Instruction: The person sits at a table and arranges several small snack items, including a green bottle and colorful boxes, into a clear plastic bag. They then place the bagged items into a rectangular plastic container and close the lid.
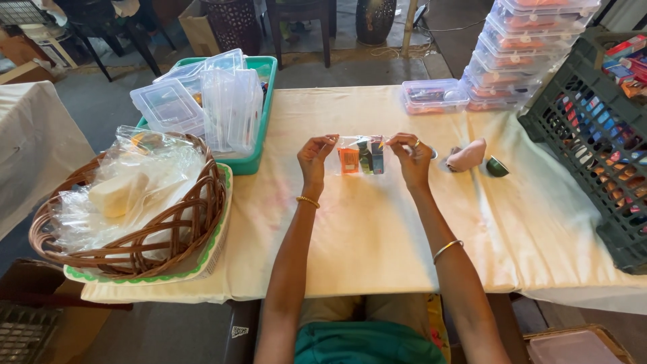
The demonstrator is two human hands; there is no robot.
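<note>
A small clear plastic bag (361, 159) lies flat on the cream tablecloth (364, 229) at the table's middle. Inside it I see an orange packet, a dark little bottle and a blue-grey item side by side. My left hand (315, 156) pinches the bag's top left corner. My right hand (410, 155), with a ring on one finger, pinches the top right corner. Both wrists carry gold bangles.
A wicker basket (128, 253) of clear bags sits at the left. Behind it a teal tray (259, 114) holds clear plastic boxes. Stacked filled boxes (522, 54) stand far right, beside a dark green crate (593, 141). A pinkish object (468, 155) and a small green cap (497, 166) lie right of my hands.
</note>
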